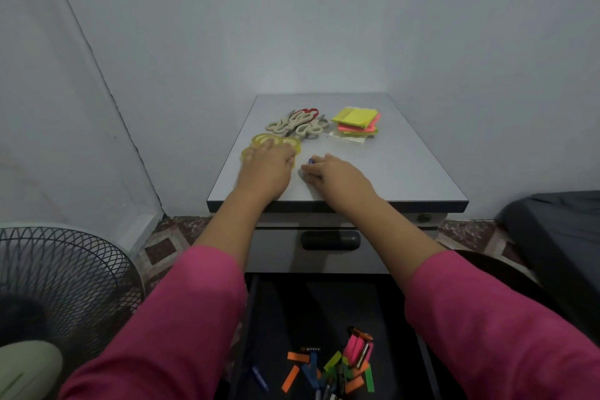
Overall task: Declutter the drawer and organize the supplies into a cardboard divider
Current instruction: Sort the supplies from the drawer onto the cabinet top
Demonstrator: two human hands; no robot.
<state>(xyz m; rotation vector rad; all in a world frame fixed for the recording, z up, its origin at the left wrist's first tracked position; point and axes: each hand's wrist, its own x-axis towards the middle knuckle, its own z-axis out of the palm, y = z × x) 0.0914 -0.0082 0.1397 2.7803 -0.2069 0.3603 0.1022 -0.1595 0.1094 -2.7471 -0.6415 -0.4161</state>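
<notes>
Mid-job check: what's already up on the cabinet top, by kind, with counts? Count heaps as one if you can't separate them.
Scissors heap: 1, several pairs, exact number unclear
Sticky-note stack: 1
Tape rolls: at least 3, under the left hand
Small blue item: 1, at the right hand
Total: 4 kinds

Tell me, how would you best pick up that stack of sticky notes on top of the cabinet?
Grip the sticky notes by two opposite side edges, coming straight down from above. The stack lies flat on the cabinet top, its pads fanned slightly askew, so a pinch low across the sides would probably gather them all. The bare surface to its right leaves room for fingers.
</notes>
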